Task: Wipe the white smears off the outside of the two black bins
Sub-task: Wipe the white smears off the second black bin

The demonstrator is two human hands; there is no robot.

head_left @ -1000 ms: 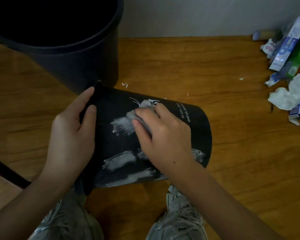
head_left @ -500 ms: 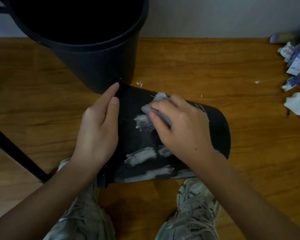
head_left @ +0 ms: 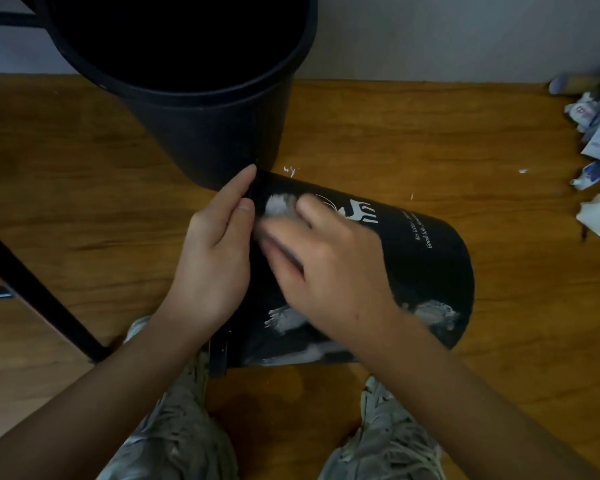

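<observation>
The toppled bin (head_left: 413, 265) lay on its side on the wooden floor (head_left: 430, 133), long axis running from the rim under the left hand (head_left: 215, 258) out to the base beyond the right wrist, and its remaining white smears (head_left: 433, 313) sat wrist-side of the right fingers — nearer the person's shoes. The right hand (head_left: 326, 268) pressed a pale wad (head_left: 278, 206) (cloth or tissue, blurred) against the wall beside the rim, fingers curled over it — the left gripped the rim, thumb and fingers pinching its edge, just below the upright bin (head_left: 215, 133).

Left hand (head_left: 219, 251): fingers curled over the rim of the lying bin (head_left: 426, 258), thumb alongside, gripping.
Right hand (head_left: 329, 268): blurred, palm down, fingers pressing a grey wipe (head_left: 279, 206) against the bin's side, fingertips beside the left thumb.
Forearms: both bare, reaching forward.
</observation>
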